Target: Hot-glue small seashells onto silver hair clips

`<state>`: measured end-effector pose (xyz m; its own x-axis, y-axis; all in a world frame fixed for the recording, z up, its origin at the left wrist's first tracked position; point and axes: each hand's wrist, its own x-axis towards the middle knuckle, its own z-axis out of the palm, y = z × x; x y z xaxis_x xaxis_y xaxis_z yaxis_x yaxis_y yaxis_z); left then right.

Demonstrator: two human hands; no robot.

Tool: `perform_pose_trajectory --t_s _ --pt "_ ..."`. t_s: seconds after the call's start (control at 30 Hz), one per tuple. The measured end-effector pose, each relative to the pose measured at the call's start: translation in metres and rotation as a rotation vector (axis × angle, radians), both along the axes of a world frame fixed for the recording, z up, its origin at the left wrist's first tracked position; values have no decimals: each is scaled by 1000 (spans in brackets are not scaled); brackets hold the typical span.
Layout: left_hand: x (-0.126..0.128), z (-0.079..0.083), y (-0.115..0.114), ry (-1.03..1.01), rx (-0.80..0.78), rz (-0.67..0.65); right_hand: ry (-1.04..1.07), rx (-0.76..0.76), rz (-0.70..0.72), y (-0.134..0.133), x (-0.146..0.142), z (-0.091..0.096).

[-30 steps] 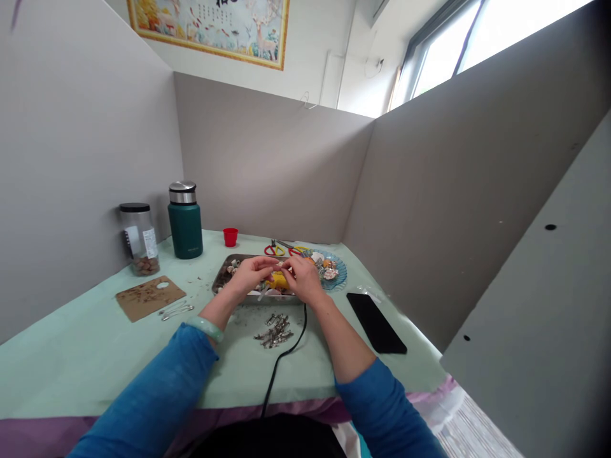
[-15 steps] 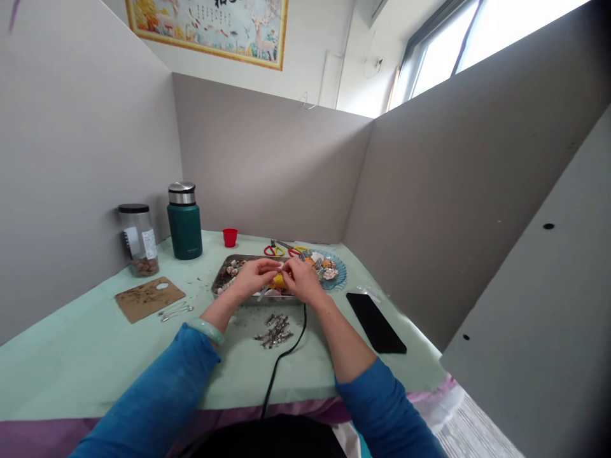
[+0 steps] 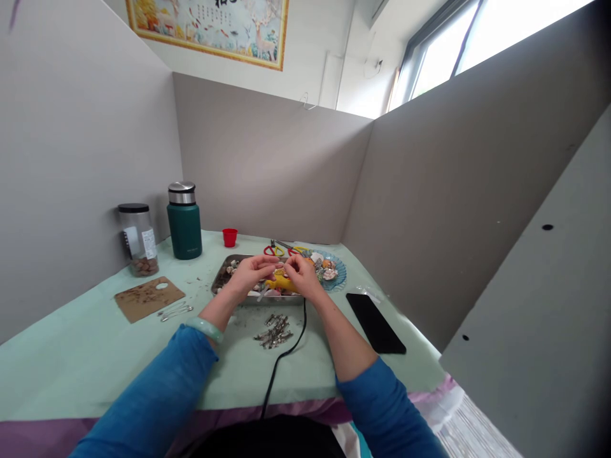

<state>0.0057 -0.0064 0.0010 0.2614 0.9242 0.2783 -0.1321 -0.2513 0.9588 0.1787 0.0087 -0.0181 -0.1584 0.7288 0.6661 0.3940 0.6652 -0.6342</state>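
Grey partitions (image 3: pixel 267 159) flank a green-covered table (image 3: pixel 143 362). Left hand (image 3: pixel 249 275) and right hand (image 3: pixel 304 275) hover above the tray (image 3: pixel 281 301); their grip I cannot tell.

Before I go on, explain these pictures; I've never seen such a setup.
No machine: these are a person's left hand and right hand, seen from a head-worn camera looking forward and down. Both hover over a metal tray and a yellow tool, probably a glue gun; anything they pinch is too small to identify. On the green tablecloth lie metal clips, safety pins and a black phone; a thermos, a red cup and a blue plate stand farther back.
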Motion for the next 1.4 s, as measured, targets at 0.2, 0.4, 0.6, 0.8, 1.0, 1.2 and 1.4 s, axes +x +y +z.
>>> perform_pose_trajectory --t_s 0.2,0.4,0.6,0.8,1.0,1.2,1.4 --pt "-2 -1 1 12 -32 19 184 -88 20 5 7 2" --pt "-2 -2 2 14 -30 0 294 -139 103 1 10 7" --pt "-3 -4 3 5 -22 31 140 -55 104 -6 5 8" --pt "-2 0 1 21 -14 83 -24 73 86 -5 2 5" --pt "-1 1 -1 49 -11 92 -83 150 35 -5 2 2" --pt "-1 -2 1 51 -19 63 -218 250 -38 -6 3 1" --pt "-1 -2 1 74 48 67 -40 92 36 -7 0 3"
